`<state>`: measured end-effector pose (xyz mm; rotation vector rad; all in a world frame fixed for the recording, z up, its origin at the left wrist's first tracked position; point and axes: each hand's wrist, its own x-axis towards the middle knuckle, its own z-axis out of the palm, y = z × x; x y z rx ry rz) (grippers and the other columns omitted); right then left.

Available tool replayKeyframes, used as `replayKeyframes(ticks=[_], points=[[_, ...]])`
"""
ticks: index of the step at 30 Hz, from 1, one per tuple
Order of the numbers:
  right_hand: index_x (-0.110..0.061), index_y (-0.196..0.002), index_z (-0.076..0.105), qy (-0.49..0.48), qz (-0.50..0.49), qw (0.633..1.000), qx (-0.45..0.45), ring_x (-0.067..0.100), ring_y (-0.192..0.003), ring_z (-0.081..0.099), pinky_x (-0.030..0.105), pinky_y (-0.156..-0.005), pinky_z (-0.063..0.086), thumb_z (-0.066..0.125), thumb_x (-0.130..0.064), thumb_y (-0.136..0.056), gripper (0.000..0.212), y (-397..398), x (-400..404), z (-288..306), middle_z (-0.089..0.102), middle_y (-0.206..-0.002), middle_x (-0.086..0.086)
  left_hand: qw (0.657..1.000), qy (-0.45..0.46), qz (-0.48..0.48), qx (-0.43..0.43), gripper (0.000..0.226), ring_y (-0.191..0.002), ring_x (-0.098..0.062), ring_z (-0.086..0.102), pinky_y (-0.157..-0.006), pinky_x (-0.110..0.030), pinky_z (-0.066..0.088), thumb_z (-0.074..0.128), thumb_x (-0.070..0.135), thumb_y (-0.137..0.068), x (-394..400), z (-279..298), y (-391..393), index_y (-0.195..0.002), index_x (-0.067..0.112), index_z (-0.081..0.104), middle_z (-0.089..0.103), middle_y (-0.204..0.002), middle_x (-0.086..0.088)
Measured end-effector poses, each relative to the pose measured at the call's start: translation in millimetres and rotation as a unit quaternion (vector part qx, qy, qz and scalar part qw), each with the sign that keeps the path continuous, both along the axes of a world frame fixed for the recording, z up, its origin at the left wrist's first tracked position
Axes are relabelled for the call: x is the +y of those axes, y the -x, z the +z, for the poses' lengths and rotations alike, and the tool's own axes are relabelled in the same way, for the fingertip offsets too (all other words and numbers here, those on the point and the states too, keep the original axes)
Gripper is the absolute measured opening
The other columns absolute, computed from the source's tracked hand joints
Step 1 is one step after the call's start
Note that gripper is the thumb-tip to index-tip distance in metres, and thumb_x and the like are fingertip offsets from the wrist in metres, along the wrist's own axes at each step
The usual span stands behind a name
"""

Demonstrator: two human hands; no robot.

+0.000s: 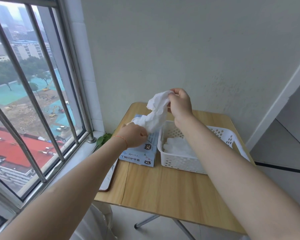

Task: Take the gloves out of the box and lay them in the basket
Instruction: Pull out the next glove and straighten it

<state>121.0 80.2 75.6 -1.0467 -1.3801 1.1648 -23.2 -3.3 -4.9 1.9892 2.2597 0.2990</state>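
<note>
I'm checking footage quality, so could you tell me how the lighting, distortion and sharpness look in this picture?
Head view: soft daylight from the window, with no hard shadows on the table; wide-angle bending curves the window bars and stretches the forearms; the white glove between the left hand and right hand is nearly washed out; the box print is soft.

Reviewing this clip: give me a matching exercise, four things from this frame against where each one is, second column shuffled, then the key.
Things:
1. crumpled white glove
2. pale blue cardboard glove box
3. white perforated plastic basket
4. left hand

Places:
A. on the wooden table, right of the box
B. raised in the air, pinched by the right hand
C. over the top of the box
D. on the table, at its window side

Pairs: 1-B, 2-D, 3-A, 4-C
</note>
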Motion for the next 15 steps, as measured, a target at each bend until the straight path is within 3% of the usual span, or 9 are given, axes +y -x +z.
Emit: replayKeyframes(ticks=[3, 5, 8, 10, 12, 13, 15], points=[[-0.021, -0.095, 0.061, 0.025, -0.003, 1.0, 0.006, 0.024, -0.096, 0.062, 0.038, -0.086, 0.052, 0.048, -0.019, -0.092, 0.013, -6, 3, 6, 0.066, -0.104, 0.005, 0.999, 0.027, -0.012, 0.037, 0.024, -0.078, -0.021, 0.051, -0.098, -0.039, 0.035, 0.035, 0.022, -0.094, 4, 2, -7, -0.089, 0.016, 0.057, 0.057, -0.075, -0.001], [-0.021, -0.089, 0.062, 0.054, 0.003, 0.998, 0.028, 0.025, -0.09, 0.062, 0.037, -0.082, 0.053, 0.048, -0.016, -0.091, 0.015, -9, 3, 6, 0.066, -0.097, 0.005, 0.999, 0.04, 0.011, -0.025, 0.017, -0.076, -0.021, 0.053, -0.09, -0.037, 0.042, 0.036, 0.021, -0.096, 4, 7, -6, -0.098, 0.015, 0.052, 0.057, -0.081, -0.001], [-0.018, -0.087, 0.062, 0.088, 0.018, 0.995, 0.05, 0.024, -0.084, 0.06, 0.033, -0.073, 0.05, 0.046, -0.01, -0.09, 0.018, -13, 3, 5, 0.064, -0.092, 0.007, 0.988, -0.093, 0.048, -0.111, 0.012, -0.087, -0.026, 0.059, -0.081, -0.038, 0.051, 0.048, 0.014, -0.089, 2, 20, -1, -0.099, 0.016, 0.054, 0.061, -0.096, -0.003], [-0.015, -0.088, 0.062, 0.105, 0.029, 0.992, 0.058, 0.025, -0.082, 0.059, 0.033, -0.072, 0.049, 0.045, -0.007, -0.089, 0.019, -16, 1, 4, 0.063, -0.091, 0.009, 0.951, -0.184, 0.042, -0.244, 0.018, -0.091, -0.022, 0.058, -0.08, -0.034, 0.048, 0.053, 0.012, -0.084, -3, 34, -4, -0.101, 0.017, 0.057, 0.058, -0.099, 0.0], [-0.011, -0.086, 0.061, 0.13, 0.042, 0.988, 0.071, 0.026, -0.082, 0.058, 0.037, -0.074, 0.051, 0.045, -0.005, -0.089, 0.017, -17, -1, 5, 0.061, -0.086, 0.01, 0.875, -0.144, -0.011, -0.462, 0.035, -0.093, -0.017, 0.06, -0.08, -0.032, 0.047, 0.057, 0.019, -0.077, -12, 54, -12, -0.112, 0.023, 0.058, 0.062, -0.107, 0.002], [-0.009, -0.085, 0.061, 0.145, 0.048, 0.985, 0.082, 0.027, -0.081, 0.058, 0.038, -0.075, 0.052, 0.045, -0.004, -0.089, 0.017, -17, -3, 5, 0.061, -0.084, 0.01, 0.851, -0.104, -0.038, -0.513, 0.042, -0.096, -0.015, 0.062, -0.083, -0.032, 0.048, 0.058, 0.021, -0.074, -14, 61, -15, -0.116, 0.027, 0.058, 0.065, -0.112, 0.003], [-0.007, -0.081, 0.061, 0.171, 0.058, 0.978, 0.106, 0.026, -0.075, 0.06, 0.035, -0.07, 0.051, 0.046, -0.001, -0.09, 0.018, -18, -8, 5, 0.063, -0.078, 0.01, 0.86, -0.068, -0.069, -0.501, 0.039, -0.096, -0.014, 0.063, -0.083, -0.03, 0.049, 0.065, 0.018, -0.078, -17, 68, -20, -0.117, 0.025, 0.06, 0.068, -0.112, 0.004]])
